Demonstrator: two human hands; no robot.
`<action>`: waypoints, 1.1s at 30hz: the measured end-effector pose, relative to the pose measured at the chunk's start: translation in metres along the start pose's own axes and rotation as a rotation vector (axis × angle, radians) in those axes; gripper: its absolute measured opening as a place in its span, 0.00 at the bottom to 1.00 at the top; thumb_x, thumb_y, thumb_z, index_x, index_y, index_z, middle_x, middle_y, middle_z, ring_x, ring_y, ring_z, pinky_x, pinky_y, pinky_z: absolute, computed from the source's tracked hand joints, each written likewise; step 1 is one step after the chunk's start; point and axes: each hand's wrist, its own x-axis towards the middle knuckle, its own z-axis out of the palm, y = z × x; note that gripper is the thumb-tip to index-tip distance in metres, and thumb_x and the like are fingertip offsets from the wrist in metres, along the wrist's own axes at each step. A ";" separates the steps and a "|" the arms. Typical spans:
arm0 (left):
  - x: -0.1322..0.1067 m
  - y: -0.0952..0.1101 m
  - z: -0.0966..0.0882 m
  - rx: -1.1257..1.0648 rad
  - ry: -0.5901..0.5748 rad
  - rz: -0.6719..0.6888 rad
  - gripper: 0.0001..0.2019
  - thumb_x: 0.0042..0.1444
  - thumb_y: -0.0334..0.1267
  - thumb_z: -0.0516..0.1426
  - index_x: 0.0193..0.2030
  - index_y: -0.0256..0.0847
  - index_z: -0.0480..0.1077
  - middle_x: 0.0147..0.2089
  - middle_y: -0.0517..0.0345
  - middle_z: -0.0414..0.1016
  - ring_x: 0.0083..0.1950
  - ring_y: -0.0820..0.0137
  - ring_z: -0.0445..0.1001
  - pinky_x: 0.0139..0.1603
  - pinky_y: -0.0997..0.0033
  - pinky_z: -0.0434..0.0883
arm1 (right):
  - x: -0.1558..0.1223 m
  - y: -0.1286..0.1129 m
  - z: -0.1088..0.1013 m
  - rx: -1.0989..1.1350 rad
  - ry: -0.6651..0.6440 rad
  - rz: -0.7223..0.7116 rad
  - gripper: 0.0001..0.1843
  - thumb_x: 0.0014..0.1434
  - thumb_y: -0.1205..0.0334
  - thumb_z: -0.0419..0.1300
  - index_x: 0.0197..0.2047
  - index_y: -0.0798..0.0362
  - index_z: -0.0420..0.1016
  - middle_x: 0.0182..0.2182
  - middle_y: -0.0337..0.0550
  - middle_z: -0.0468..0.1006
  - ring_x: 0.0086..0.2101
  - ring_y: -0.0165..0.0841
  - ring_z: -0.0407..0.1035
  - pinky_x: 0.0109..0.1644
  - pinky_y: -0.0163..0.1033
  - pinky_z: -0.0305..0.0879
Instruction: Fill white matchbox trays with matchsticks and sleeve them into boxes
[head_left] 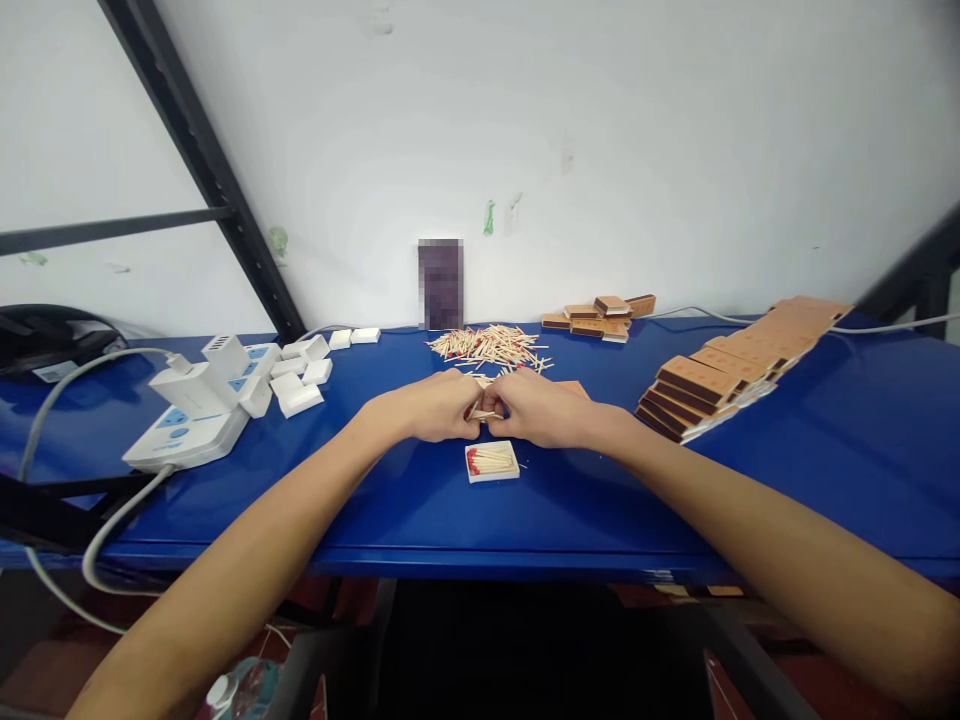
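Observation:
My left hand (446,404) and my right hand (536,405) meet at the middle of the blue table, fingers closed. Between their fingertips are several matches (489,414), partly hidden by the fingers. Just below them, a white matchbox tray (493,476) lies with red-headed matches (491,459) in it, heads to the left. Behind my hands spreads a loose pile of matches (491,345). An orange-brown matchbox piece (574,388) shows partly behind my right hand.
Stacked matchboxes (694,385) run along the right side, and more matchboxes (600,317) lie by the wall. White empty trays (300,397) sit left, near a power strip (187,440) with plugs and cables. A dark upright object (442,285) leans on the wall.

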 end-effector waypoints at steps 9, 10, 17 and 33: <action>-0.011 0.010 -0.014 -0.042 0.004 -0.013 0.05 0.47 0.30 0.53 0.23 0.38 0.61 0.20 0.65 0.60 0.22 0.76 0.54 0.26 0.71 0.52 | -0.009 -0.005 -0.011 0.037 0.042 -0.072 0.05 0.55 0.65 0.58 0.27 0.54 0.69 0.22 0.36 0.69 0.24 0.27 0.58 0.28 0.34 0.47; -0.015 0.014 -0.018 -0.045 -0.002 -0.012 0.05 0.48 0.31 0.53 0.23 0.38 0.61 0.20 0.65 0.60 0.22 0.76 0.54 0.26 0.72 0.52 | -0.013 -0.008 -0.015 0.060 0.029 -0.084 0.05 0.55 0.66 0.58 0.28 0.54 0.70 0.22 0.36 0.69 0.24 0.27 0.58 0.28 0.34 0.47; -0.030 0.033 -0.018 -0.176 -0.068 0.018 0.06 0.55 0.34 0.56 0.29 0.36 0.71 0.23 0.63 0.69 0.23 0.76 0.62 0.26 0.74 0.56 | -0.032 -0.020 -0.023 0.106 -0.081 -0.111 0.06 0.54 0.62 0.60 0.28 0.54 0.74 0.22 0.36 0.72 0.23 0.26 0.60 0.27 0.34 0.48; -0.048 0.023 0.004 -0.563 0.262 -0.094 0.08 0.56 0.40 0.62 0.35 0.36 0.74 0.31 0.58 0.79 0.32 0.72 0.77 0.34 0.76 0.70 | -0.032 -0.010 -0.018 0.131 -0.085 -0.133 0.13 0.59 0.56 0.58 0.29 0.55 0.77 0.26 0.40 0.76 0.25 0.27 0.63 0.30 0.34 0.51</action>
